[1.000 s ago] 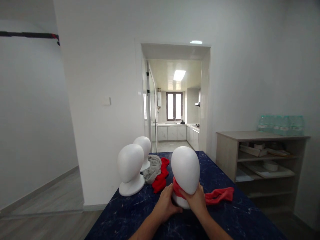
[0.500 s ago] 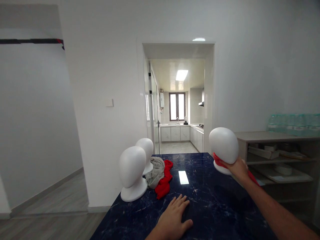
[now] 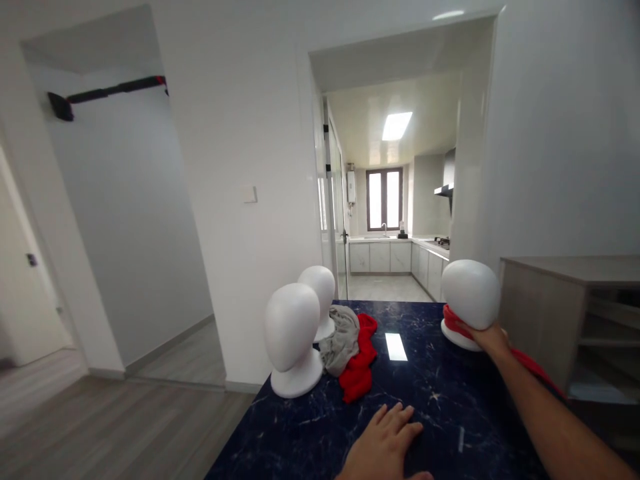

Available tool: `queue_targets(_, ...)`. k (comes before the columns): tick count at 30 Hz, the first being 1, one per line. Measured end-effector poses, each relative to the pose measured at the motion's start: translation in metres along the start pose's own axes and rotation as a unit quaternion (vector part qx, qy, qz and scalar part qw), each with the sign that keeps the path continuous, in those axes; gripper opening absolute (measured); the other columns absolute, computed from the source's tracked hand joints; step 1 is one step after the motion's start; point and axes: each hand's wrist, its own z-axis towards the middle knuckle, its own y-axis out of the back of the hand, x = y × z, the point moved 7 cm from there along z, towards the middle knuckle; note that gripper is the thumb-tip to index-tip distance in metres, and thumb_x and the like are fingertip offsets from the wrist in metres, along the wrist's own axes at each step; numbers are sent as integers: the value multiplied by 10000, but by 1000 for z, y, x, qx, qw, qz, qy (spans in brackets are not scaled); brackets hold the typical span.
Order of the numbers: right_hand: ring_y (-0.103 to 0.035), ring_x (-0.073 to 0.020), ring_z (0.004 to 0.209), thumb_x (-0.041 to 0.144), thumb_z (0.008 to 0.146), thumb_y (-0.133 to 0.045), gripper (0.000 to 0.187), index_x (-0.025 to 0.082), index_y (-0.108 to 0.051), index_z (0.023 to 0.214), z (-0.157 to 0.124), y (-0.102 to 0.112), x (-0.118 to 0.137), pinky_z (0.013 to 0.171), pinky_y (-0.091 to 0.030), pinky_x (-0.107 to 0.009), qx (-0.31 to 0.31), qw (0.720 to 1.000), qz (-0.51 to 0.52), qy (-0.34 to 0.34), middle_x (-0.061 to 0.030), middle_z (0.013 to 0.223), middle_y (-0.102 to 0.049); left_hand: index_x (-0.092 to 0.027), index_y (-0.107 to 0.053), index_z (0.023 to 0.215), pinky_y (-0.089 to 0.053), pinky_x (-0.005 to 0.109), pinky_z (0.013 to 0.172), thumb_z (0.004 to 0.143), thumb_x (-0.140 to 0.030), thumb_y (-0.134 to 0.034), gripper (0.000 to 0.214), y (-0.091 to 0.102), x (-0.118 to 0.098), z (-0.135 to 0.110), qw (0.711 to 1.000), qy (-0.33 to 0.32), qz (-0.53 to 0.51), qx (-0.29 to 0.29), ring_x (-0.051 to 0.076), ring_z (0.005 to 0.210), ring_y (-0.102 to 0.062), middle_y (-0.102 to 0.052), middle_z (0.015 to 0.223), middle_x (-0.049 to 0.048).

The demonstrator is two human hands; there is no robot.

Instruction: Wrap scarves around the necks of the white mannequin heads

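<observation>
The white head form [image 3: 471, 290] is at two o'clock on the marbled blue table [image 3: 425, 380], taking the far edge as twelve; it is near the right-hand edge, and whether its round base bears its full weight there cannot be told. A red scarf [image 3: 456, 321] is wrapped around its neck, with a loose end trailing past the wrist towards three o'clock. The right hand [image 3: 493, 339] is clasped about the neck from the near side, gripping form and scarf together, though its far fingers are hidden. The left hand [image 3: 383, 443], at six o'clock, has nothing in its grasp: palm down, fingers loosely spread, low over the tabletop, and I cannot tell whether it touches. At ten o'clock stands a nearer bare form [image 3: 291, 327], upright on its round base, partly covering a farther bare form [image 3: 320, 287] towards eleven. Just to the right of these two lies a crumpled grey cloth [image 3: 343, 340], and against that a bright red cloth [image 3: 359, 377]. A pale light patch [image 3: 397, 347] shines on the table just off its middle towards twelve. Farther out, a wooden shelf unit [image 3: 543, 293] stands at three o'clock, a doorway at twelve gives onto a kitchen with a dark-framed window [image 3: 384, 199], and a wall switch [image 3: 250, 194] sits between ten and eleven
</observation>
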Motion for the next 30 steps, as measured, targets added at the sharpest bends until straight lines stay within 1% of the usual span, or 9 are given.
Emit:
queue_targets(3,-608,-516,1243,693,621,-883,1108,88,-550,1487,10,-21,-14,1000,-463,-624,20,999,6,-49,-336,1378,-647,-385,-425,1611,-157,547,1369,938,-751,-587,783,-5,6,2,1000,-9,8,3,288,1644,-258,-336,1757,27)
queue_targets(8,-601,-484,1295,639,681,-889,1048,14,-588,1465,23,-32,-24,1041,-473,-547,32,999,19,-24,-347,1389,-642,-411,-424,1604,-170,562,1363,1017,-683,-491,650,-11,15,5,1000,-5,5,2,274,1642,-266,-336,1756,5)
queue_targets(10,-568,-508,1326,671,680,-882,1015,18,-638,1419,23,-32,-25,1060,-454,-575,47,999,-4,-21,-355,1384,-639,-413,-430,1602,-155,545,1367,967,-723,-563,720,-9,13,4,1000,-7,-4,-8,274,1641,-268,-344,1753,6)
queue_targets(12,-488,-558,1387,753,637,-865,1042,66,-671,1396,20,-28,-23,1085,-413,-642,50,998,-41,-16,-336,1435,-614,-406,-448,1596,-147,537,1369,911,-759,-625,791,-5,10,3,1000,-6,-14,-14,282,1639,-274,-362,1746,15)
queue_targets(15,-392,-587,1444,834,611,-803,1137,122,-598,1474,5,-17,-19,1119,-337,-736,17,994,-109,-7,-299,1528,-550,-409,-481,1577,-149,540,1368,881,-773,-655,805,-3,5,1,999,6,-28,-16,289,1632,-292,-396,1731,14)
queue_targets(19,-362,-509,1500,673,775,-713,1001,76,-472,1540,-33,-4,-12,1192,-230,-740,-3,974,-224,28,-320,1573,-483,-428,-509,1556,-157,551,1365,881,-724,-682,757,-1,3,1,999,28,-15,-32,296,1623,-312,-408,1725,-11)
queue_targets(23,-320,-478,1539,548,850,-675,864,66,-472,1537,-83,9,-4,1216,-207,-700,31,947,-317,40,-315,1601,-439,-419,-544,1537,-174,557,1361,894,-672,-676,703,1,1,2,998,55,7,-31,310,1618,-322,-417,1720,-17)
queue_targets(27,-417,-503,1471,529,930,-592,723,-8,-594,1415,-145,17,16,1181,-306,-658,129,926,-350,61,-338,1527,-513,-414,-569,1519,-176,542,1361,929,-630,-644,632,9,-6,1,997,59,14,-36,293,1612,-338,-426,1714,-18)
queue_targets(30,-574,-465,1337,534,959,-557,584,75,-706,1288,-197,14,37,1124,-394,-619,209,918,-323,96,-284,1400,-642,-390,-596,1501,-191,550,1352,946,-551,-639,580,11,-8,1,997,61,27,-35,297,1600,-360,-447,1702,1)
